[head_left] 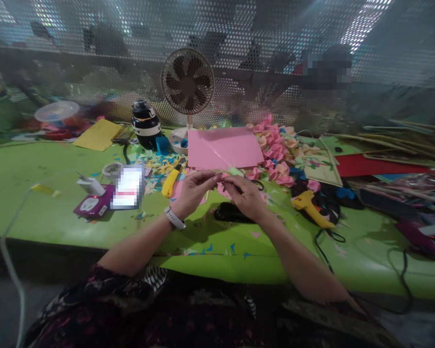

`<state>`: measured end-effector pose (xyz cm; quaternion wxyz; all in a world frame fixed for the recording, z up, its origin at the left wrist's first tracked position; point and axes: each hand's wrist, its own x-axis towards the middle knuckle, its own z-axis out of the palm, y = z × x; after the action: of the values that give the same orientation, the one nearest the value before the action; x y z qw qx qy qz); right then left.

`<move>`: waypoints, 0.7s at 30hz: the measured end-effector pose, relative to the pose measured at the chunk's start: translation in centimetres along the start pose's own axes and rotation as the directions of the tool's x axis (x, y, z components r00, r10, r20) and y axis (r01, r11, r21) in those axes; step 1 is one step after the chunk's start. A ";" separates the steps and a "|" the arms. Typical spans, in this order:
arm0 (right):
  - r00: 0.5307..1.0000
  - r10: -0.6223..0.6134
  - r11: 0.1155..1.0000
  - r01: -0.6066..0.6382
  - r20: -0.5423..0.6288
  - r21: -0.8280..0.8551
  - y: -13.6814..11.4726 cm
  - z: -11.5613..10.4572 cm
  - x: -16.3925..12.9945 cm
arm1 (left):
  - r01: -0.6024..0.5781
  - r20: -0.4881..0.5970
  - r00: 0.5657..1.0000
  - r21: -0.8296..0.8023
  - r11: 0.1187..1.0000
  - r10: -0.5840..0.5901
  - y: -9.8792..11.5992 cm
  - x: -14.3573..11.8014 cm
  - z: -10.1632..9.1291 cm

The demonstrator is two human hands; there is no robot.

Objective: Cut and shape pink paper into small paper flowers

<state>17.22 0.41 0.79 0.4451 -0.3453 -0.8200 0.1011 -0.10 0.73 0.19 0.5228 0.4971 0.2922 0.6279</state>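
Small paper piece (220, 177), pinched between left hand (192, 192) and right hand (244, 195) above the table (39, 212); its fold looks unfinished. Behind: uncut pink sheet (223, 147), a heap of finished paper flowers (277, 150), glue gun (308, 207) lying idle.

Dim overall; daylight glares through the perforated screen (366, 19) at the upper right. The background is soft and blurred, the edges bend outward, and the lower frame lies in shadow.
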 end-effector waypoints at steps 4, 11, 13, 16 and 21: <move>1.000 0.008 1.000 -0.008 -0.009 0.020 -0.1 -0.1 0.0 | 0.018 0.008 1.000 -0.016 1.000 -0.018 -0.2 0.0 -0.1; 1.000 0.020 0.999 -0.020 0.014 0.025 -0.4 -0.2 0.1 | 0.029 0.007 1.000 -0.008 1.000 -0.029 -0.5 0.0 -0.5; 1.000 0.020 1.000 -0.020 0.015 0.018 -0.4 -0.3 0.1 | 0.025 0.006 1.000 0.002 1.000 -0.025 -0.5 0.0 -0.5; 1.000 -0.005 1.000 0.005 0.003 0.022 -0.3 -0.3 0.1 | 0.023 0.012 1.000 0.002 1.000 -0.023 -0.4 0.0 -0.4; 0.999 -0.031 0.999 0.032 -0.007 0.027 -0.3 -0.3 0.2 | 0.032 0.014 0.999 0.001 0.999 -0.032 -0.5 0.0 -0.4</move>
<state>17.25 0.22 1.25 0.4541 -0.3266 -0.8224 0.1039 -0.26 0.95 -0.37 0.5344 0.4969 0.2969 0.6159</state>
